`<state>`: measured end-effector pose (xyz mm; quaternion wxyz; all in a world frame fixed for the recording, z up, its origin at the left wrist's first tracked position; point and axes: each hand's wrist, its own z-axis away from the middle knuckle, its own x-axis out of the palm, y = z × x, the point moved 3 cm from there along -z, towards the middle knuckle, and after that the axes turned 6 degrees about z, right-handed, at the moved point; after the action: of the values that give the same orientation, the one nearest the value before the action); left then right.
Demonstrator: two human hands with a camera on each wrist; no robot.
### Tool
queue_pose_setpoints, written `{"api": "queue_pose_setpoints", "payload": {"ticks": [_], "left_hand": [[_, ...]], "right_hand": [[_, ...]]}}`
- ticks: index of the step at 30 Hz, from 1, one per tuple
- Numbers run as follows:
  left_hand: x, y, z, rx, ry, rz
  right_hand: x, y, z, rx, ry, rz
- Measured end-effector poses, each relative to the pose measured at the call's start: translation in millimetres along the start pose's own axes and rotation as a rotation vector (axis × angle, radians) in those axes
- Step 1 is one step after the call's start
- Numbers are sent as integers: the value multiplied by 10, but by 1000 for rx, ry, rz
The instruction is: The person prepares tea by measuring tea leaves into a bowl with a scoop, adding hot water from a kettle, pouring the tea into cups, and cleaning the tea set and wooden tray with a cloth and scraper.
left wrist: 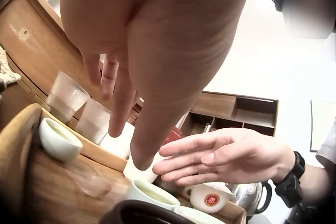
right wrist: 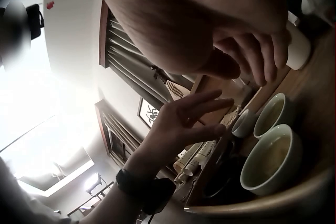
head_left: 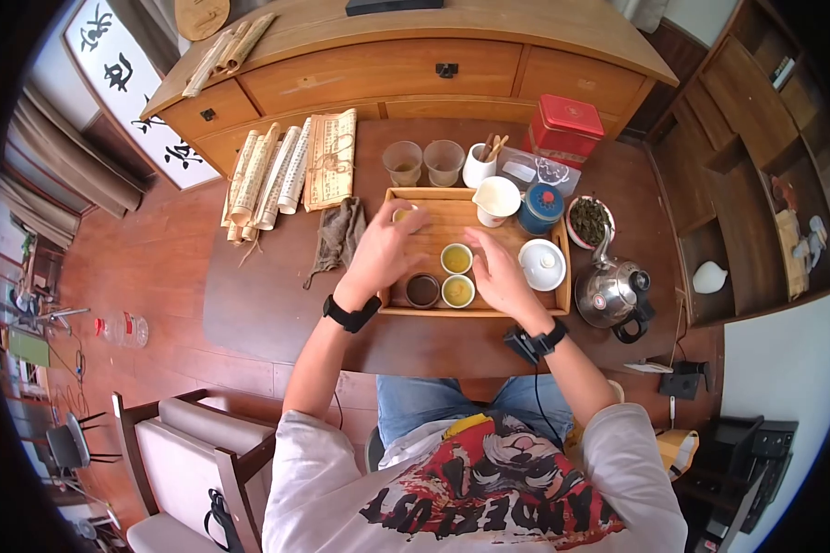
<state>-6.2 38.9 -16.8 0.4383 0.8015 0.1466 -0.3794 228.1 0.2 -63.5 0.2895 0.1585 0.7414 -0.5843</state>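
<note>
Over the left part of a wooden tray (head_left: pixel 475 311), my left hand (head_left: pixel 387 247) holds nothing, its fingers loosely spread. A small pale cup (left wrist: pixel 60 141) of tea sits by the tray's far left corner, partly behind those fingers in the head view. My right hand (head_left: pixel 502 275) hovers right of two filled tea cups (head_left: pixel 457 292), fingers relaxed and empty. A dark round cup (head_left: pixel 422 291) stands left of them. Right of that hand is a white lidded gaiwan (head_left: pixel 542 265). Behind stand a white pitcher (head_left: pixel 497 201) and a blue tea canister (head_left: pixel 540 212).
Two clear glasses (head_left: pixel 444 163) and a white tool pot (head_left: pixel 480 168) stand behind the tray. A red tin (head_left: pixel 564 127), a bowl of tea leaves (head_left: pixel 590 223) and a steel kettle (head_left: pixel 609 293) are at the right. Bamboo scrolls (head_left: pixel 272 175) and a grey pouch (head_left: pixel 339 238) lie left.
</note>
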Motion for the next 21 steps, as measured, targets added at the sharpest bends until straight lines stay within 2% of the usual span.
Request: {"api": "queue_pose_setpoints", "payload": {"ticks": [3, 9, 12, 16, 21], "left_hand": [[233, -16, -7, 61, -95, 7], [400, 28, -174, 153, -279, 3], [470, -13, -237, 187, -320, -3], [547, -65, -264, 218, -312, -6], [476, 10, -275, 156, -294, -15]], "right_hand": [[-34, -54, 295, 65, 14, 91], [172, 180, 494, 91, 42, 41], [204, 205, 509, 60, 69, 38], [230, 182, 495, 135, 63, -89], [216, 143, 453, 187, 66, -155]]}}
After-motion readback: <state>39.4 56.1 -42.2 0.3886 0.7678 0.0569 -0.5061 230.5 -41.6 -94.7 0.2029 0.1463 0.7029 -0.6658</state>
